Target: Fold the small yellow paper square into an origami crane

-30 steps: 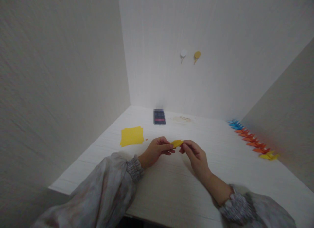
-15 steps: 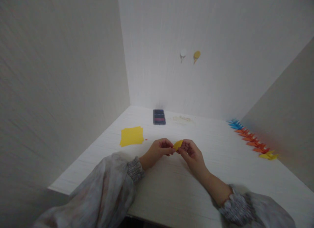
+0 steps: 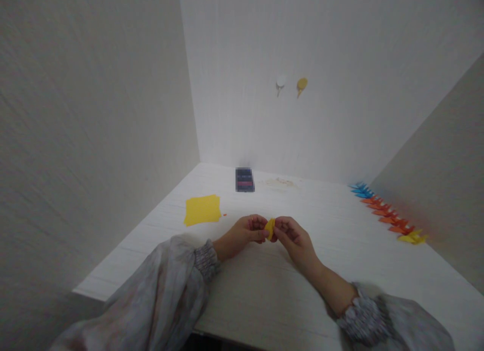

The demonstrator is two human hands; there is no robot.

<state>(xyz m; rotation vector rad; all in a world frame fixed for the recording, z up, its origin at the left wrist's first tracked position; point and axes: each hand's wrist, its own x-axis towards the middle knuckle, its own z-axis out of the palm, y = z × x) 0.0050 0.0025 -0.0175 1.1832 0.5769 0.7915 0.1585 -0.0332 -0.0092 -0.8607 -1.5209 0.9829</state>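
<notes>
Between my two hands is a small folded piece of yellow paper [image 3: 270,229], held just above the white table. My left hand [image 3: 245,234] pinches its left side, thumb in front and fingers behind. From the other side, my right hand [image 3: 297,237] grips the right edge between thumb and fingers. The fingertips cover part of the paper, so its exact folds are hard to make out. Left of my hands lies a stack of flat yellow paper sheets [image 3: 202,210], with a tiny orange scrap [image 3: 225,215] beside it.
Along the right wall runs a row of folded paper figures: blue ones [image 3: 362,190], orange-red ones [image 3: 383,212] and a yellow one [image 3: 413,237] nearest me. A dark blurred box [image 3: 245,180] stands at the back. Two hooks, white [image 3: 280,82] and gold [image 3: 301,84], hang on the back wall.
The yellow paper has turned between my fingers, from a flat slanted shape to a narrower, more upright one. My right hand has shifted slightly left and down.
</notes>
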